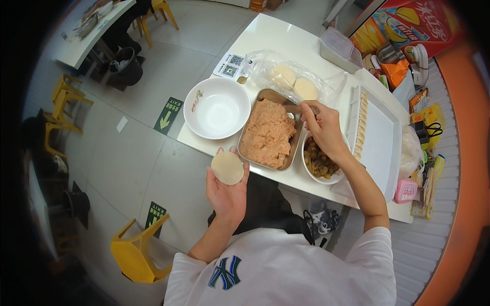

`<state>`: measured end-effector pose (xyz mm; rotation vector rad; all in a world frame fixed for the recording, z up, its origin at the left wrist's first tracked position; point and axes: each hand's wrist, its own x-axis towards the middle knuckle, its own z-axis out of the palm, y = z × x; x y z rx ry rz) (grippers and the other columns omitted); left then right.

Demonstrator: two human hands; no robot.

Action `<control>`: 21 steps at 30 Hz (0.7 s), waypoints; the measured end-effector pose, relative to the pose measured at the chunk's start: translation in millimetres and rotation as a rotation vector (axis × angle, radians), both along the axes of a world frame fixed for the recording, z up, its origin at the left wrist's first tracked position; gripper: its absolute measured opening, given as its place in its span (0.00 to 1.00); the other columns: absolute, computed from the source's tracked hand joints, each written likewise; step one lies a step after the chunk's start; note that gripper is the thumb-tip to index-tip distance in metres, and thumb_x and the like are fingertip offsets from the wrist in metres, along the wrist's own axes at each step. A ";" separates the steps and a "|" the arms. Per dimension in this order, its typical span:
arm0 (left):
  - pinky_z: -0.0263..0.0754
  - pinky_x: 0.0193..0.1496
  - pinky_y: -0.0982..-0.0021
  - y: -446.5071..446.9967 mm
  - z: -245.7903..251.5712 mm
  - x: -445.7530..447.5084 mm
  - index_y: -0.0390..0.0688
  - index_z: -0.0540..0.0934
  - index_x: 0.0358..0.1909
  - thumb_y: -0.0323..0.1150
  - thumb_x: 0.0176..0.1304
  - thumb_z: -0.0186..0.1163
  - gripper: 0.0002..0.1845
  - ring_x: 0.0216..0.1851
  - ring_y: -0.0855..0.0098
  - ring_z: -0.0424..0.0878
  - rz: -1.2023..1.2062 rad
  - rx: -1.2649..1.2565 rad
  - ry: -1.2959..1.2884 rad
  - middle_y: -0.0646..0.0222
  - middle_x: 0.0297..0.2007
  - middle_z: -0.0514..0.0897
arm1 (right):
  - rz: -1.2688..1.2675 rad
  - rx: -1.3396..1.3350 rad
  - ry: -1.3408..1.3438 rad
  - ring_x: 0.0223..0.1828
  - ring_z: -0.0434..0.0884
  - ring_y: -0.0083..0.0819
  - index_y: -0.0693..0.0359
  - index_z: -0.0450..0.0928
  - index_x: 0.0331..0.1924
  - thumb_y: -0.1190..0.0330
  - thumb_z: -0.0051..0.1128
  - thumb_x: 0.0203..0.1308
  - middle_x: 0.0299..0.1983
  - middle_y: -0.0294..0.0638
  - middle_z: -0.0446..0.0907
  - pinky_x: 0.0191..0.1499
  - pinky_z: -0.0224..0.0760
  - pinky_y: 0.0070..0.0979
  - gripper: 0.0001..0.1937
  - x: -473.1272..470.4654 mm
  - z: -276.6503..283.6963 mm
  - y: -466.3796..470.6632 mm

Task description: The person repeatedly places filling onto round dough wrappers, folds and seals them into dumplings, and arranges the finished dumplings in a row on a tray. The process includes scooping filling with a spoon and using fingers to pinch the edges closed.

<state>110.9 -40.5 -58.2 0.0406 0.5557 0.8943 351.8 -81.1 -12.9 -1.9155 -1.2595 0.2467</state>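
Note:
A round dumpling wrapper (pixel 227 168) lies flat on the palm and fingers of my left hand (pixel 229 197), held off the table's front edge. My right hand (pixel 322 124) grips the handle of a filling utensil (pixel 293 109) over the right side of a metal tray (pixel 298 155) full of minced meat filling (pixel 268 134). The utensil's tip is at the meat's edge, partly hidden. Below my right wrist is a white bowl (pixel 306 164) of brown chopped pieces, perhaps shrimp (pixel 321 162). Stacked wrappers (pixel 306 90) rest in a clear plastic bag (pixel 260 63) behind the metal tray.
An empty white bowl (pixel 217 109) stands left of the meat. To the right, a white plastic tray (pixel 383 134) holds a row of folded dumplings (pixel 361 122). A lidded plastic container (pixel 340 49) sits at the back. A yellow stool (pixel 136 254) is on the floor at left.

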 end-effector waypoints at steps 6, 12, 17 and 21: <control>0.55 0.70 0.55 -0.5 0.1 2.7 0.47 0.57 0.71 0.47 0.76 0.33 0.27 0.69 0.69 0.61 0.007 0.005 0.004 0.62 0.68 0.64 | 0.017 0.053 0.003 0.19 0.78 0.28 0.69 0.81 0.42 0.70 0.55 0.66 0.25 0.48 0.81 0.24 0.68 0.25 0.10 -3.7 -4.8 0.9; 0.57 0.70 0.57 -0.3 0.7 3.3 0.45 0.56 0.71 0.46 0.76 0.32 0.27 0.69 0.68 0.62 0.011 0.021 0.007 0.60 0.68 0.64 | 0.080 0.099 -0.016 0.20 0.76 0.25 0.69 0.81 0.43 0.69 0.53 0.67 0.25 0.44 0.81 0.24 0.69 0.22 0.10 -6.9 -8.6 3.1; 0.57 0.70 0.63 0.6 1.2 2.0 0.42 0.57 0.71 0.44 0.77 0.31 0.26 0.69 0.66 0.62 0.017 0.038 0.005 0.58 0.68 0.64 | 0.147 0.084 -0.072 0.21 0.75 0.17 0.69 0.80 0.45 0.69 0.50 0.70 0.21 0.36 0.78 0.24 0.69 0.16 0.12 -8.7 -8.7 2.8; 0.55 0.71 0.65 1.2 10.9 -1.7 0.40 0.56 0.71 0.44 0.77 0.30 0.27 0.71 0.65 0.59 -0.007 0.054 0.037 0.57 0.69 0.62 | 0.158 0.090 0.024 0.21 0.75 0.17 0.70 0.80 0.45 0.68 0.50 0.71 0.21 0.35 0.78 0.24 0.68 0.16 0.12 -13.7 -9.6 6.9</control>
